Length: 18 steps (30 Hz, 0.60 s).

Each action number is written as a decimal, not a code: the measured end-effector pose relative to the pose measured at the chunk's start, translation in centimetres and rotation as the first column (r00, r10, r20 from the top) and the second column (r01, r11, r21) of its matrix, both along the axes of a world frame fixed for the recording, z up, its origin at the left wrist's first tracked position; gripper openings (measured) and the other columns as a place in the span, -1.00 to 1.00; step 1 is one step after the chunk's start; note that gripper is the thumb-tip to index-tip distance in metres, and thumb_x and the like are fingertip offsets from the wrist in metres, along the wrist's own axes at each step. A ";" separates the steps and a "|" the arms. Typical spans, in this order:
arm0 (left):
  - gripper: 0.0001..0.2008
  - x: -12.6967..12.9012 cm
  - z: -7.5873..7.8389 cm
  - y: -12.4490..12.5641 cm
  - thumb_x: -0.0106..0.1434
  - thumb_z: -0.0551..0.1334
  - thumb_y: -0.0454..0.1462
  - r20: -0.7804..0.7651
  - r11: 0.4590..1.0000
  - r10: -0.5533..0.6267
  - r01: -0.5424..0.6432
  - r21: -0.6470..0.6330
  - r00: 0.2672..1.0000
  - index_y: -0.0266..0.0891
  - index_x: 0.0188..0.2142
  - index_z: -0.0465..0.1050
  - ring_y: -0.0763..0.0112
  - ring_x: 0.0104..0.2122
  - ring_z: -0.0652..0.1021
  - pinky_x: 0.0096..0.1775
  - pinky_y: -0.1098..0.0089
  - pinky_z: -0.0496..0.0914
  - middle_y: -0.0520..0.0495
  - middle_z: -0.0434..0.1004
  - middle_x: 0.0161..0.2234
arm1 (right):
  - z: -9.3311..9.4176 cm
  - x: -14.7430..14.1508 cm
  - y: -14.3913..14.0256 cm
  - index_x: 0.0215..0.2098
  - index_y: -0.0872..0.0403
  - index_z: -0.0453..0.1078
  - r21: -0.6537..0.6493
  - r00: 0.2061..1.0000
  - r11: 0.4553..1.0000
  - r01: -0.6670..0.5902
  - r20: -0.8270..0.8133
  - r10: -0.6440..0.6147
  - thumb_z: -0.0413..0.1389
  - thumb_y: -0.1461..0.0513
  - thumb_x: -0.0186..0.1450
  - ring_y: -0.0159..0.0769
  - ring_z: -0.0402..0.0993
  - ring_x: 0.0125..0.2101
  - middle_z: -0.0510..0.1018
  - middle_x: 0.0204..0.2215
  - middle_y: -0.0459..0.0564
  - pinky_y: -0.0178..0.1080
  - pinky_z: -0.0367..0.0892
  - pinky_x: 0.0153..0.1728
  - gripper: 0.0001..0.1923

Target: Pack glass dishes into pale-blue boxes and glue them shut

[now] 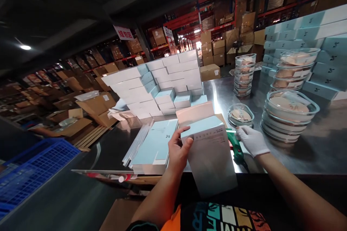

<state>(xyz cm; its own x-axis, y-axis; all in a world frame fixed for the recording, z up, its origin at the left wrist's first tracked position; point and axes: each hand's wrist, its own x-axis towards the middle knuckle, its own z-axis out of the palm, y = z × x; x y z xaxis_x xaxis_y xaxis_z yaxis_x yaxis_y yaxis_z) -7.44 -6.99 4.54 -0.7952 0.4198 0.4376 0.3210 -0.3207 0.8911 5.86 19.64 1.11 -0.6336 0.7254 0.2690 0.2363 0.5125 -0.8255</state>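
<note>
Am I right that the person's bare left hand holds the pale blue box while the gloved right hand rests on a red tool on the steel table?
Not quite: the tool under the gloved right hand is green, not red, as the head view shows. The bare left hand does hold the pale blue box at the steel table.

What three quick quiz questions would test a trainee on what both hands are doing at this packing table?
1. True or false: the right hand wears a white glove.
2. What does the bare left hand hold? A) pale blue box B) glass dish C) cardboard carton
3. Which colour is the tool under the right hand?

Key: 1 true. 2 A. 3 green.
</note>
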 end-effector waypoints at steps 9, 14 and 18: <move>-0.41 0.9 -0.3 1.5 0.20 0.46 0.26 -0.272 0.998 -0.049 0.037 -0.050 0.961 -0.18 -0.13 0.63 0.04 -0.03 0.67 -0.01 0.17 0.53 -0.20 0.67 -0.07 | 6.5 0.3 -5.7 0.27 0.04 0.48 -0.011 0.804 0.862 -0.507 -0.367 0.468 0.32 -0.12 0.33 0.13 0.48 0.31 0.60 0.27 0.16 0.18 0.34 0.38 -0.33; -0.43 -0.1 -1.4 1.7 0.21 0.52 0.17 -0.277 0.989 -0.029 0.067 0.129 0.961 -0.10 -0.04 0.46 0.08 0.05 0.69 0.08 0.11 0.53 -0.18 0.69 0.00 | 3.8 2.4 -4.0 0.17 -0.04 0.56 0.180 0.791 0.826 -0.534 -0.239 0.563 0.42 -0.10 0.29 0.17 0.39 0.41 0.42 0.45 0.17 0.18 0.36 0.40 -0.42; -0.64 -0.6 -0.9 1.2 0.36 0.45 0.07 -0.513 0.987 -0.120 0.156 0.028 0.850 -0.09 -0.05 0.64 0.03 0.14 0.68 0.22 -0.05 0.51 -0.18 0.72 -0.02 | 3.5 3.4 -4.6 0.10 -0.16 0.63 0.261 0.697 0.757 -0.599 -0.296 0.653 0.27 0.06 0.49 0.04 0.39 0.43 0.46 0.44 0.06 0.18 0.35 0.42 -0.75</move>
